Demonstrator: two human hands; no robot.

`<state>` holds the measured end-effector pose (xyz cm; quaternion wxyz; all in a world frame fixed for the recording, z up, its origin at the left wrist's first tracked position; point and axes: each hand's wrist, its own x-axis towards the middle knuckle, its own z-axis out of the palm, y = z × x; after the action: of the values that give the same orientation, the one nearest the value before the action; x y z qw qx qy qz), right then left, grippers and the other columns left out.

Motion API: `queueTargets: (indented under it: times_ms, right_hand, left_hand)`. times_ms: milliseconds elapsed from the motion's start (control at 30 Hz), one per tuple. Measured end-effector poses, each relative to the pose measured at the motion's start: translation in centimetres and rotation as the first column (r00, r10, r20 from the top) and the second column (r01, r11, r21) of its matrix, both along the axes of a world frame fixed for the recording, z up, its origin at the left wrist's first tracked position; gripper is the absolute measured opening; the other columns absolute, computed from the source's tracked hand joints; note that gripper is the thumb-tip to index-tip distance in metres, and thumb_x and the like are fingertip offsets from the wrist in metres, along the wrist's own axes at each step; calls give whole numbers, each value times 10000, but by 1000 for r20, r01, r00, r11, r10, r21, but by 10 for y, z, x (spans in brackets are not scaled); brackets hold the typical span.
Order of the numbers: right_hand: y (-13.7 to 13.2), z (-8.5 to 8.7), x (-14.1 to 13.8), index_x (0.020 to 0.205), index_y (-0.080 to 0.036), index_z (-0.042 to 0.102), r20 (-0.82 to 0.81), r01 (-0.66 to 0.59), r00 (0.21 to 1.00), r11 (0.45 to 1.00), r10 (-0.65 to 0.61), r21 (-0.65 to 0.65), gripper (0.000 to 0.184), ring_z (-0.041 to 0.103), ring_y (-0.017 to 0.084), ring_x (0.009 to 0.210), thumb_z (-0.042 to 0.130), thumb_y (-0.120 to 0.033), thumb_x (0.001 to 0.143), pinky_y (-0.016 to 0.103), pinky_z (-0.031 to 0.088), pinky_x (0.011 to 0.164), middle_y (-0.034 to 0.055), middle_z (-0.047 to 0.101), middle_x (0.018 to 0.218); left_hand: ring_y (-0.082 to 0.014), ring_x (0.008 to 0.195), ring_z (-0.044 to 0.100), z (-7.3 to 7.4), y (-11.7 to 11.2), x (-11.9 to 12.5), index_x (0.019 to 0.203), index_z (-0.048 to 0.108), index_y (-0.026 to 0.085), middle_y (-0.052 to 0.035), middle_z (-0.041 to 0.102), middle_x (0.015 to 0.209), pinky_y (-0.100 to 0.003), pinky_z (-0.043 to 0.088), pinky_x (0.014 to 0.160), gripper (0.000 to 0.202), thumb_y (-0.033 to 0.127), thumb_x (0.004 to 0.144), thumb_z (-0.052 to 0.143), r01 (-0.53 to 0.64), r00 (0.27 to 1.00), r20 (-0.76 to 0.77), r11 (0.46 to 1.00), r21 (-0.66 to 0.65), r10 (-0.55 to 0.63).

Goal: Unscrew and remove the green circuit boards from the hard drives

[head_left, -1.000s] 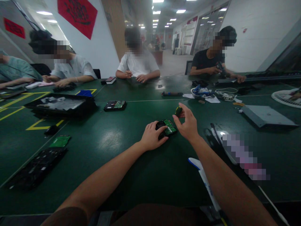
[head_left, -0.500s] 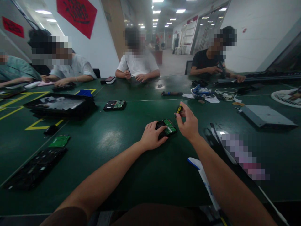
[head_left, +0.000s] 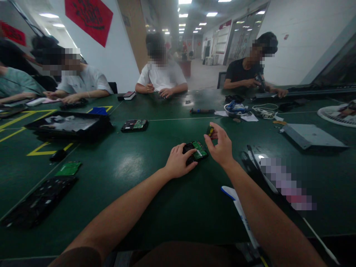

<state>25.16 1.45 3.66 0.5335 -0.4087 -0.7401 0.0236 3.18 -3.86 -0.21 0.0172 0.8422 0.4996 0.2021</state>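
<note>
On the green table in front of me lies a hard drive [head_left: 200,151] with its green circuit board facing up. My left hand [head_left: 178,161] grips its left side, thumb and fingers spread over the casing. Just to the right and slightly above the drive, my right hand [head_left: 221,147] pinches a short screwdriver [head_left: 210,131] with a black and yellow handle. The screwdriver's tip is too small to make out. Another hard drive [head_left: 135,125] with an exposed board lies farther off to the left, apart from both hands.
A black tray [head_left: 69,124] stands at left, above a loose green circuit board [head_left: 68,168] and a black casing part [head_left: 39,200]. At right lie a grey metal box [head_left: 313,135] and a bowl of blue parts [head_left: 236,108]. Several people sit across the table.
My right hand's fingers have shifted slightly around the screwdriver, and its handle is turned a little. My left hand stays on the hard drive. Another person has appeared at far left.
</note>
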Motion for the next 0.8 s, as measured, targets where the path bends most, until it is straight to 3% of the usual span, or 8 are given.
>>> queueTargets:
  times_ms: [300, 467, 700, 800]
  right_hand:
    - [1, -4, -1, 1469, -288, 452, -24, -16, 1000, 1000, 16, 20, 553, 701, 238, 903, 631, -339, 949, 456, 640, 822, 111, 644, 1283]
    - [3, -5, 0, 1515, -291, 401, -16, -62, 998, 998, 61, -20, 543, 710, 241, 988, 538, -295, 990, 457, 619, 899, 98, 669, 1267]
    - [0, -2, -1, 1494, -303, 438, 21, -2, 1000, 999, 1, 34, 540, 685, 245, 920, 585, -349, 976, 474, 627, 841, 101, 657, 1256]
    - [0, -1, 0, 1524, -312, 408, 49, -2, 999, 1000, 2, 13, 543, 696, 249, 943, 544, -341, 999, 485, 616, 885, 90, 665, 1278]
  left_hand:
    - [-398, 1381, 408, -3, 1, 0, 1442, 557, 325, -150, 407, 1505, -593, 351, 1120, 594, 585, 911, 612, 3, 1000, 7, 1000, 9, -3]
    - [-403, 1379, 409, -4, 2, 0, 1442, 557, 318, -153, 403, 1510, -593, 356, 1116, 597, 587, 911, 609, 7, 1000, 10, 1000, 13, -7]
    - [-403, 1376, 411, -4, 2, 0, 1440, 559, 313, -155, 398, 1507, -592, 363, 1113, 594, 588, 915, 606, 6, 1000, 10, 1000, 13, -6]
    - [-401, 1379, 407, -3, 1, 0, 1442, 556, 316, -150, 399, 1509, -597, 362, 1114, 595, 585, 913, 611, 1, 1000, 10, 1000, 10, -1]
